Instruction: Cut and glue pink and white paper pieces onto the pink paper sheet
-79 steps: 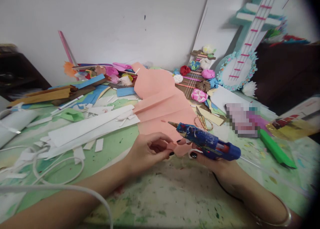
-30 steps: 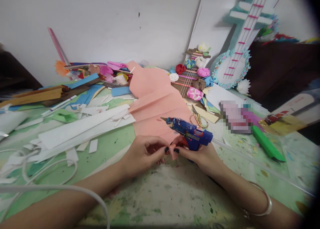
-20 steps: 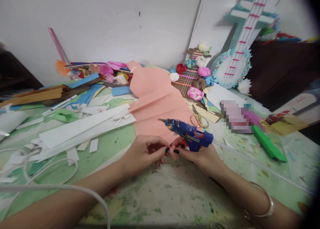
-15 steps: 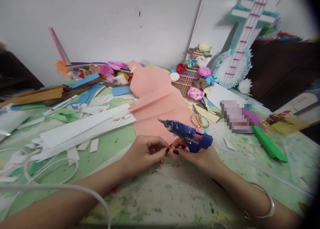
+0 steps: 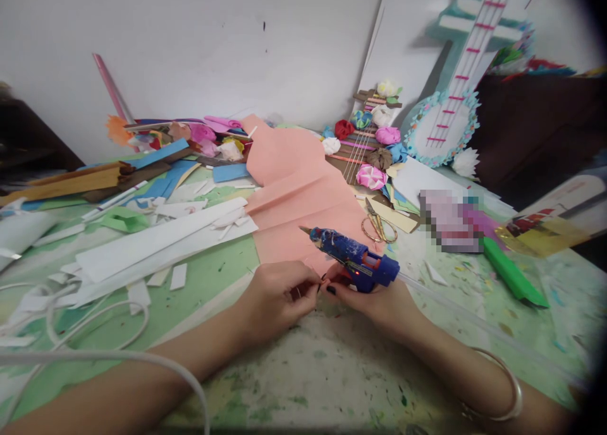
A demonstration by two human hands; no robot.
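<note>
My left hand (image 5: 279, 296) is closed in a pinch, its fingertips meeting those of my right hand (image 5: 379, 302). Between them is a tiny bit of pink paper (image 5: 324, 282), mostly covered by the fingers. My right hand also holds a blue hot glue gun (image 5: 339, 246), its nozzle pointing up and to the left. A clear glue stick (image 5: 441, 287) trails out of the gun's back end. Just beyond my hands lies a large salmon-pink paper sheet (image 5: 298, 201) with creases. Small gold-handled scissors (image 5: 378, 225) rest on its right edge.
White paper strips (image 5: 156, 242) and scraps lie to the left, near a white cable (image 5: 142, 356). Crepe paper rolls and paper flowers (image 5: 372, 176) line the wall. A decorated model guitar (image 5: 443, 122) leans at the back right. A green roll (image 5: 515, 274) lies on the right.
My fingers have drawn closer together around the pink paper bit, which shows less now. The glue gun has shifted slightly to the left with my right hand.
</note>
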